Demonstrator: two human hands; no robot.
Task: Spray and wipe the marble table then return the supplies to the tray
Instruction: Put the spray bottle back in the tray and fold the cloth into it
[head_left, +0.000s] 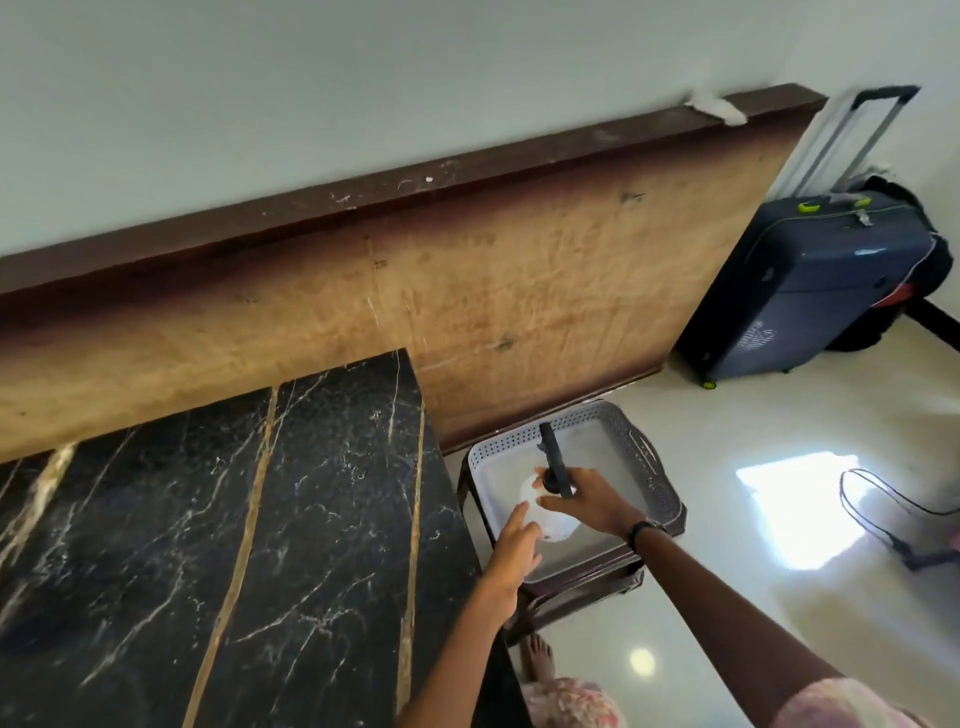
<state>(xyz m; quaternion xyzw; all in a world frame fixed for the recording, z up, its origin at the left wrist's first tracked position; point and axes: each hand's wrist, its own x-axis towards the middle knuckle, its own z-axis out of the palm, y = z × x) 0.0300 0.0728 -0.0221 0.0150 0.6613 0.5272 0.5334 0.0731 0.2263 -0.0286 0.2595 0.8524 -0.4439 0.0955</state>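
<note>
The black marble table (218, 545), veined white with gold strips, fills the lower left. To its right a white perforated tray (644, 467) rests on a dark stool. A white spray bottle (553, 525) with a black trigger head (550, 457) stands inside the tray. My right hand (587, 501) wraps the bottle's neck just under the trigger head. My left hand (514, 551) reaches over the tray's near-left corner, fingers apart, fingertips touching the bottle's white body. No cloth is visible.
A wooden headboard panel (467, 291) leans along the wall behind the table. A dark blue suitcase (810, 286) stands at the right. A black cable (883, 509) lies on the glossy floor. A bare foot (537, 657) shows below the stool.
</note>
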